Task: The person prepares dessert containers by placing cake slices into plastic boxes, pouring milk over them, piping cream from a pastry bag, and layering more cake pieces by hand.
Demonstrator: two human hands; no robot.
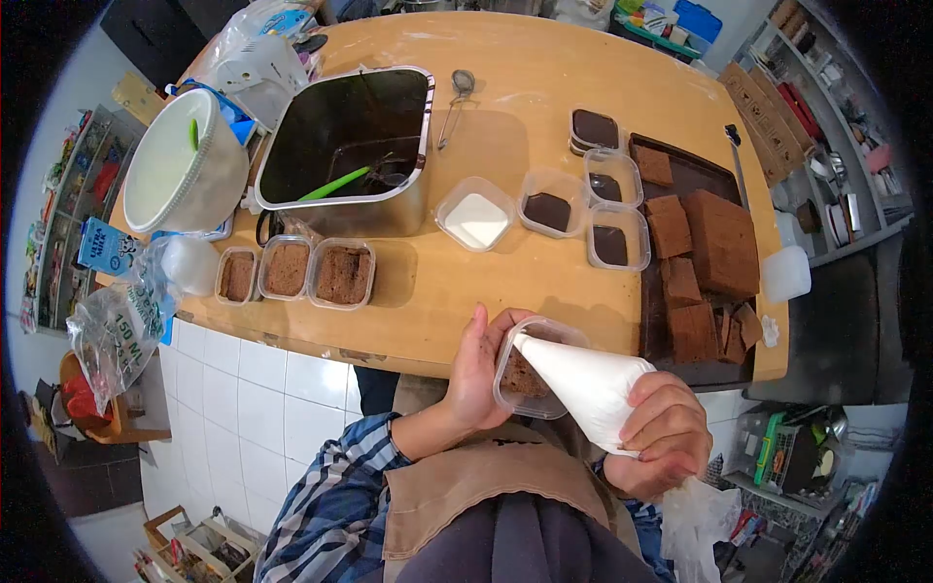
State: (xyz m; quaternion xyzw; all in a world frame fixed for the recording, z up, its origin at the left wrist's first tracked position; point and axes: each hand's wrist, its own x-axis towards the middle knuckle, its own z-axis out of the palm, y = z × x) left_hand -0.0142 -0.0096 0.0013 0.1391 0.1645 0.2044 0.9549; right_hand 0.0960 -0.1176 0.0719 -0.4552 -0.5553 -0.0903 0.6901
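My left hand (476,374) is closed around the side of a clear plastic tub (505,396) with brown cake (523,377) in it, held at the table's front edge. In my right hand (666,428) is a piping bag (588,384) full of white cream, gripped near its wide end. Its tip points into the tub, at the far inner side. The bag covers part of the tub, so whether cream has come out cannot be told. The bag's loose clear end (698,520) hangs below my right hand.
Three tubs with cake (286,269) stand front left, beside a large metal pan (413,194) holding a green-handled tool. A tub of white cream (478,221) and several chocolate-filled tubs (549,209) are mid-table. At right, a dark tray (714,167) carries cake blocks (721,241).
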